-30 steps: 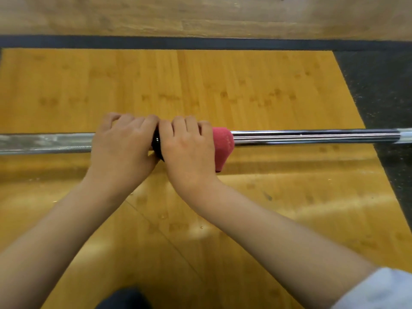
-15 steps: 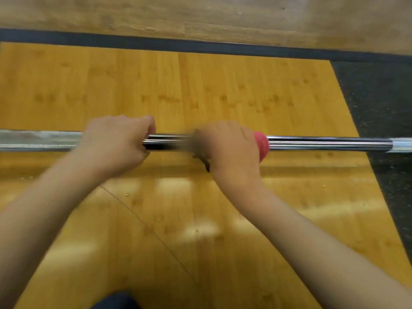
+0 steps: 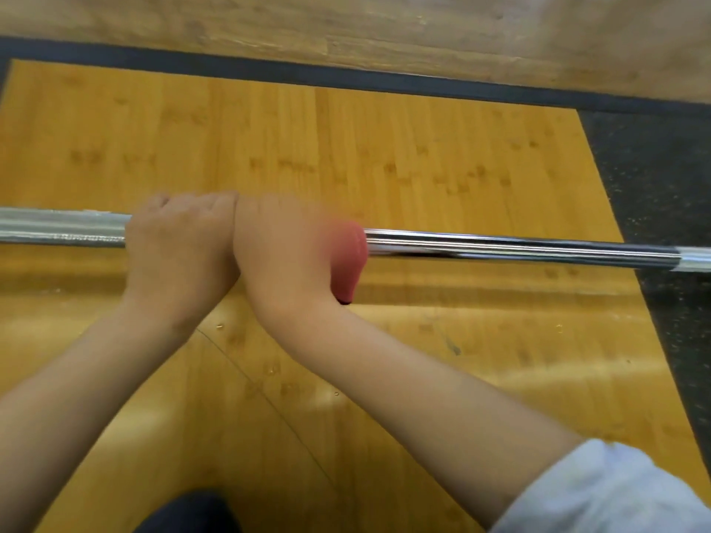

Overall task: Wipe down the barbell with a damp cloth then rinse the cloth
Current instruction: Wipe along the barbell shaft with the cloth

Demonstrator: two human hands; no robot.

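Observation:
A chrome barbell point(image 3: 519, 246) runs left to right across the view, above a yellow wooden platform. My left hand point(image 3: 181, 248) is wrapped around the shaft left of centre. Touching it on the right, my right hand point(image 3: 281, 251) presses a red cloth point(image 3: 348, 259) around the bar. Only the cloth's right end shows past my fingers, and a fold of it hangs below the bar. My right hand is blurred by motion. The shaft under both hands is hidden.
The wooden platform point(image 3: 423, 155) has a dark border strip at the back and black rubber flooring point(image 3: 661, 178) on the right. A paler wooden floor lies beyond the strip. A dark shape point(image 3: 188, 513), maybe my knee or shoe, shows at the bottom edge.
My right hand slid the cloth right along the bar, away from my left hand, then back left until the hands touch again. My left hand kept its grip.

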